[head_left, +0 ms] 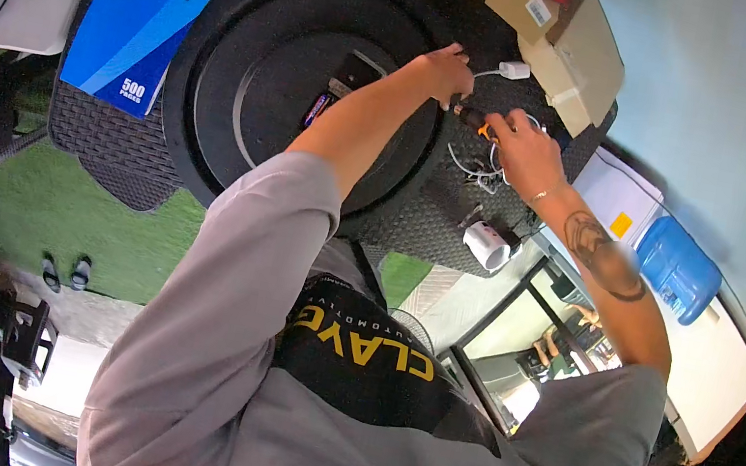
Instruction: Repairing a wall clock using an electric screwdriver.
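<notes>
White mug [486, 247] nearest; I'd keep clear of it. My R hand [528, 156] is closed round blk/orange tool [474, 120], front end toward L hand [448, 75], by blk disc's [291, 49] right edge. L curled, can't tell if pinching anything. Best: tool straight w/ light pressure, L off its tip, white adapter [513, 70] beyond kept aside.

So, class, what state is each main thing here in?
Black-and-orange tool, gripped by the right hand
Left hand, fingers bent, grip unclear
Blue book, closed
Cardboard box, open
White cables, loosely tangled
Slippers, unworn, side by side
Blue water jug, fill level unclear
</notes>
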A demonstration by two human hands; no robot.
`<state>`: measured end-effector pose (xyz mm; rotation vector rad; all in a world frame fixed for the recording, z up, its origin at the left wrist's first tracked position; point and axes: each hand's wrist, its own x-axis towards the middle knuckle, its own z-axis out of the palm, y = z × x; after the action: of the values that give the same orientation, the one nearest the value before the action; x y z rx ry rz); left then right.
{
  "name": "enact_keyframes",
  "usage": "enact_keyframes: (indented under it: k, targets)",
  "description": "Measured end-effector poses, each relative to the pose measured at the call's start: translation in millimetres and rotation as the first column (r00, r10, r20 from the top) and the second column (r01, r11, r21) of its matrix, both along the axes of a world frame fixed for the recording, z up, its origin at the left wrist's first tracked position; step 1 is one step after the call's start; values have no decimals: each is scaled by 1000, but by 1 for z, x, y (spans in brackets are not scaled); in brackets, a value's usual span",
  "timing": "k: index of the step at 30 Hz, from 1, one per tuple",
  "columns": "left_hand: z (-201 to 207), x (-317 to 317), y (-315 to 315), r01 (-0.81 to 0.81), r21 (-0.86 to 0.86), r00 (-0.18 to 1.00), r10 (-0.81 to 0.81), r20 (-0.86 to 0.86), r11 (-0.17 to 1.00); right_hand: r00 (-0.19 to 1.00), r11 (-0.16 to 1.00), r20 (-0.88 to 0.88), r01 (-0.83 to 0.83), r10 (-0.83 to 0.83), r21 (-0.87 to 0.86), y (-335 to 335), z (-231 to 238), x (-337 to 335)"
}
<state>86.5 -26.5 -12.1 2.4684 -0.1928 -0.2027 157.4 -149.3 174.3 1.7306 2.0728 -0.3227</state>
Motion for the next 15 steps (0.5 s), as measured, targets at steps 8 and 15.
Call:
enact_keyframes:
  k: [8, 15]
  targets:
    - [-11, -2, 5, -8, 1, 1000, 8, 25, 1000, -577, -445, 51, 567, -815, -693, 33, -4, 19]
    - [0, 13, 12, 69, -3, 990, -69, -125, 998, -693, -341, -311, 632, -650, -696, -44, 35, -40]
